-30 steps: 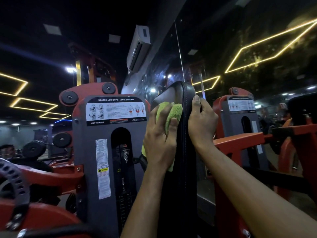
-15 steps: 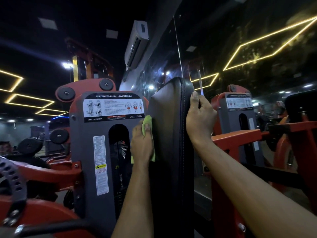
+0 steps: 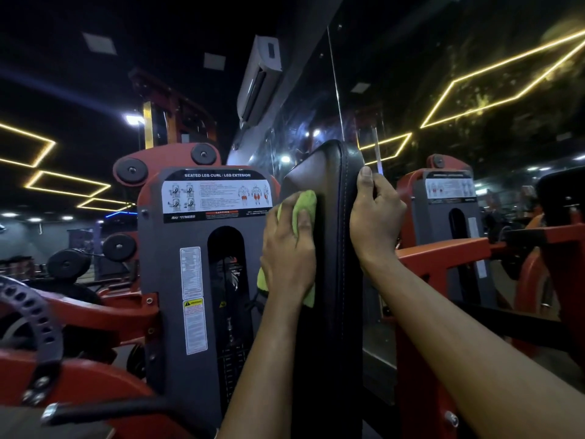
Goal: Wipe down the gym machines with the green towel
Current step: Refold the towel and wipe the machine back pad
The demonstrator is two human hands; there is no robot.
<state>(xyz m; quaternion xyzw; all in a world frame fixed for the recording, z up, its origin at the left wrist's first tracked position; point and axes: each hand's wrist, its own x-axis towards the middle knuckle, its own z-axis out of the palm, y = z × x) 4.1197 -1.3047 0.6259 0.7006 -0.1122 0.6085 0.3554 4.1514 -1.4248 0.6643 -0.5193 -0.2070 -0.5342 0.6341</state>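
Note:
A tall black padded backrest [image 3: 332, 312] of the red leg curl / leg extension machine stands upright in front of me, seen nearly edge-on. My left hand [image 3: 288, 251] presses the green towel [image 3: 305, 205] against the pad's left face, a little below its top; towel ends show above the fingers and below the wrist. My right hand [image 3: 373, 223] grips the pad's right edge near the top, thumb pointing up along the seam.
The machine's grey weight-stack cover [image 3: 202, 280] with instruction labels stands left of the pad. A mirror wall [image 3: 443, 106] on the right reflects the machine. A black perforated adjustment arc [image 3: 34, 318] and red frame parts sit at lower left. A red arm [image 3: 449, 251] extends right.
My left hand with the towel slid down the pad's left face, then came back up toward the top. The right hand kept its grip on the pad's right edge.

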